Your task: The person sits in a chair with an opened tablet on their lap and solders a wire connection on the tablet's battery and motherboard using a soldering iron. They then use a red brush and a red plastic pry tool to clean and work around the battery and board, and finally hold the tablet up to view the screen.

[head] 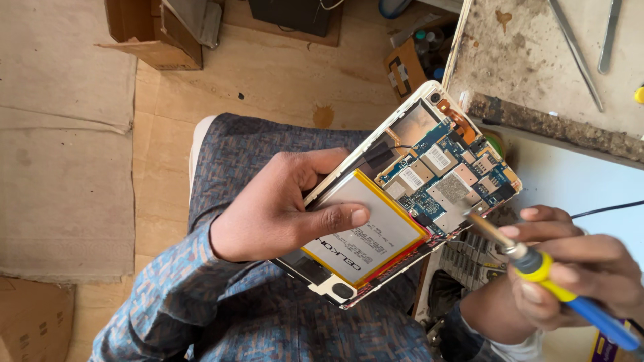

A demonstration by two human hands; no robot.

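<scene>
In the head view, my left hand is closed around the opened tablet and holds it above my lap. The thumb lies flat on the white battery with yellow edge, and the other fingers are behind the case. My right hand grips the soldering iron like a pen, fingers tight on the yellow and blue handle. Its metal tip touches, or nearly touches, the lower edge of the blue circuit board, just beside the battery. I think the tablet must stay very steady, and the hot tip must stay away from the battery. The stained workbench is near, at upper right.
</scene>
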